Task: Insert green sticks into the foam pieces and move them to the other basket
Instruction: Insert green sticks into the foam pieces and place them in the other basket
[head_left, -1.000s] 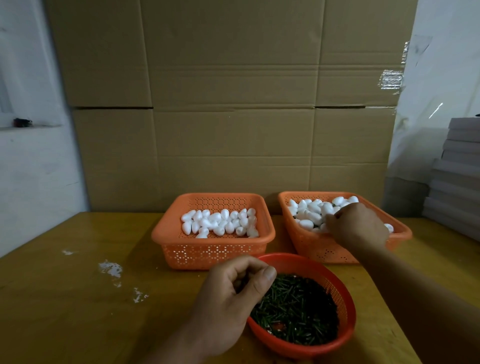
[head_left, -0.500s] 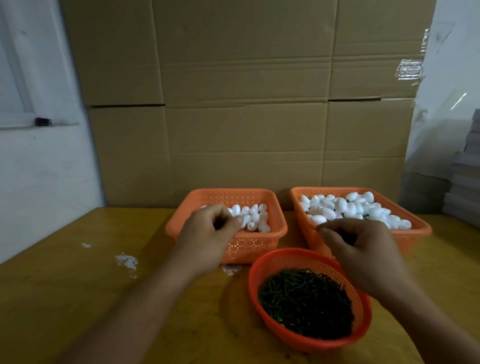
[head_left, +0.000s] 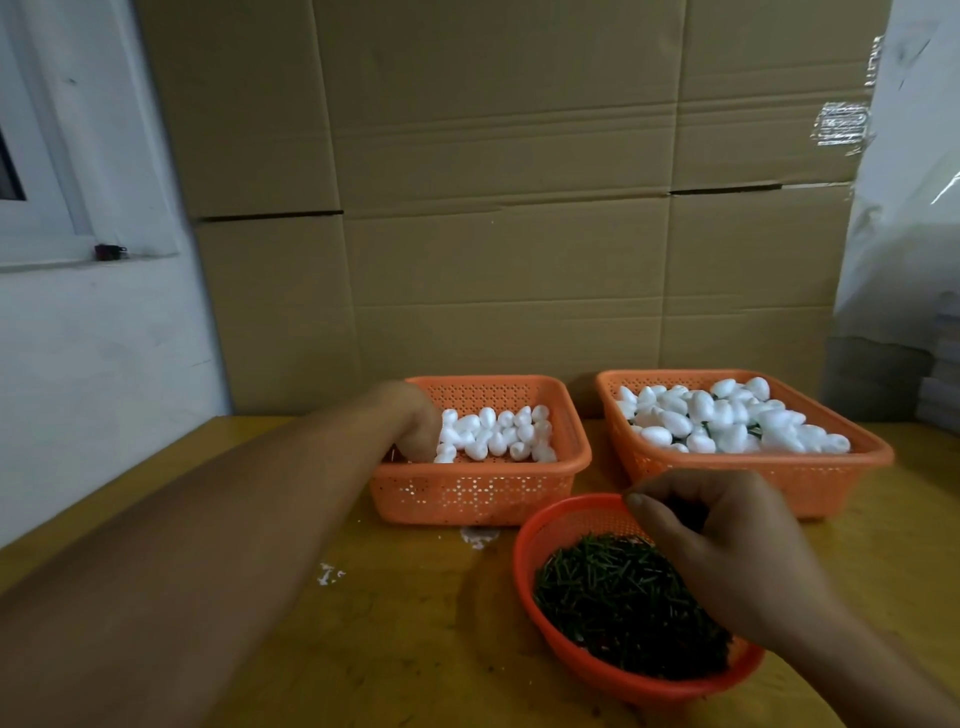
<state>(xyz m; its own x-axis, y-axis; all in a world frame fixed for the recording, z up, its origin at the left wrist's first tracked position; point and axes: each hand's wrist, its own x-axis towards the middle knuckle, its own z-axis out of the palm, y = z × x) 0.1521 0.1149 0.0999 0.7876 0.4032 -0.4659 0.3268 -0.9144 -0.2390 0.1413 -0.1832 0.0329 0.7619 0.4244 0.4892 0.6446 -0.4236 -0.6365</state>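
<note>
1. This looks like a small packing or craft-assembly workroom, not a home.
2. A wall of large flattened brown cardboard cartons (head_left: 498, 208) fills the background.
3. Directly in front of the cartons stands a worn yellow wooden worktable (head_left: 415, 649) with white smears.
4. Left of the cartons is a plain white painted wall (head_left: 104, 353) with a window ledge.
5. Right of the cartons hangs clear plastic sheeting (head_left: 914, 197).

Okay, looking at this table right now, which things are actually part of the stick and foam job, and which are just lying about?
Part of the job:
left basket
right basket
foam pieces
round basket of green sticks
left hand
right hand

Lying about:
cardboard boxes
white crumbs
</note>
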